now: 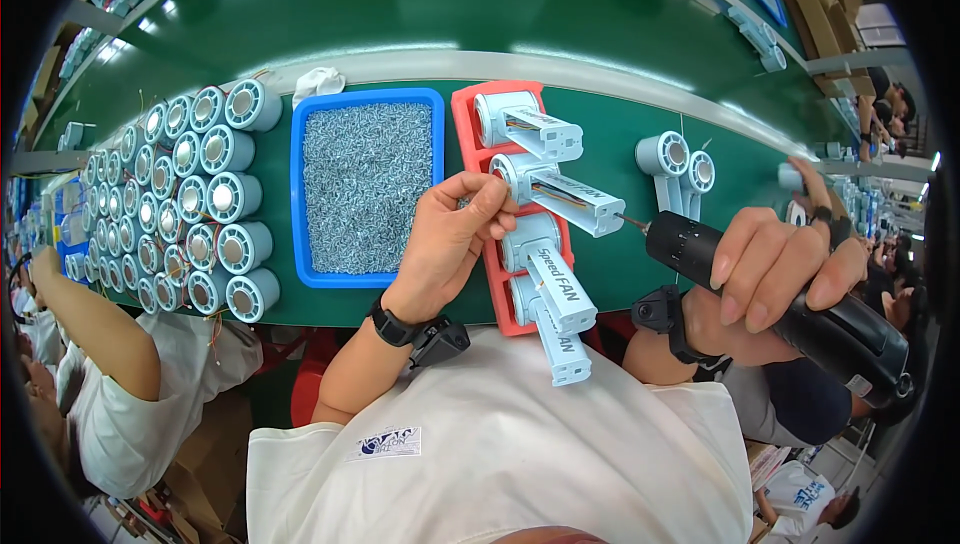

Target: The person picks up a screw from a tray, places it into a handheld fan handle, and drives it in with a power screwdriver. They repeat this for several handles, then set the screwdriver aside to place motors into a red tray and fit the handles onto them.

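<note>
My right hand (785,279) is wrapped round a black electric screwdriver (690,252), its thin bit pointing left toward the end of a light-blue fan handle (585,206). Thumb and finger of my left hand (455,229) are pinched together beside that fan's round head; whatever they hold, if anything, is too small to make out. Several such handheld fans lie in a red holder (463,104), heads to the left and handles to the right. The handle near the bit is open along its side and shows wires inside. Another fan (545,134) lies beyond it.
Left of the holder stands a blue tray (298,194) full of small metal screws. Rows of round fan motors (250,299) with wires cover the table's left part. Two fans (665,156) lie at the right. A white cloth (318,84) sits behind the tray. Co-workers sit on both sides.
</note>
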### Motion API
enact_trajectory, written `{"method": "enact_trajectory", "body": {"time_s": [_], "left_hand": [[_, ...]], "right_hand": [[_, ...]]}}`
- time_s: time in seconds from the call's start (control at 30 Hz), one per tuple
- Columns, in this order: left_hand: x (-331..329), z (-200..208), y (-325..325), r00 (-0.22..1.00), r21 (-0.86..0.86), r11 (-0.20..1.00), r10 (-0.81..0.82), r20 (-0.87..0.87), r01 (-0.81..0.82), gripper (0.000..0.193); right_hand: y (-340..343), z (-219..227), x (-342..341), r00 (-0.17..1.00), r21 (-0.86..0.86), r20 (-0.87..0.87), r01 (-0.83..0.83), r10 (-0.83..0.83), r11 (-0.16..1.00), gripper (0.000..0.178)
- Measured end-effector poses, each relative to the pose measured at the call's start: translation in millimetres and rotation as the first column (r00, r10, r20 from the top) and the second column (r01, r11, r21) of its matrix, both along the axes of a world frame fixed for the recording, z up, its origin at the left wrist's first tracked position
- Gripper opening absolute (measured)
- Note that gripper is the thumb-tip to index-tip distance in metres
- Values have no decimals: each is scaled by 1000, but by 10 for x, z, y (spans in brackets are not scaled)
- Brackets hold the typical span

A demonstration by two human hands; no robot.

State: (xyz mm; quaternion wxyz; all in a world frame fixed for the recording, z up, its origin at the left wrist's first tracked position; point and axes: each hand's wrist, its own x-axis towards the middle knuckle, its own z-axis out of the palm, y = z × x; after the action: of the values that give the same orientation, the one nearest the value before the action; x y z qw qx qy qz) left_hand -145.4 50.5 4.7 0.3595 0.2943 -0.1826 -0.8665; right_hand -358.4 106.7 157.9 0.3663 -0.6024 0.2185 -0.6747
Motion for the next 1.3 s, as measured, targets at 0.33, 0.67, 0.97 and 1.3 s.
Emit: {"method": "enact_trajectory", "body": {"time_s": [0.33,0.67,0.97,1.3], "left_hand": [[-130,46,10,997,-46,996,80,18,-79,16],[-66,41,67,996,-21,1000,15,-83,-17,16],[121,538,140,998,190,980,-61,24,55,30],[554,6,268,999,63,997,-46,12,45,35]], "right_hand": [[104,21,193,965,31,77,250,-252,968,31],[212,-7,-34,939,-63,342,59,-34,996,26],[152,52,-14,965,-69,260,6,12,998,31],[-50,66,130,995,-57,104,6,0,998,35]]}}
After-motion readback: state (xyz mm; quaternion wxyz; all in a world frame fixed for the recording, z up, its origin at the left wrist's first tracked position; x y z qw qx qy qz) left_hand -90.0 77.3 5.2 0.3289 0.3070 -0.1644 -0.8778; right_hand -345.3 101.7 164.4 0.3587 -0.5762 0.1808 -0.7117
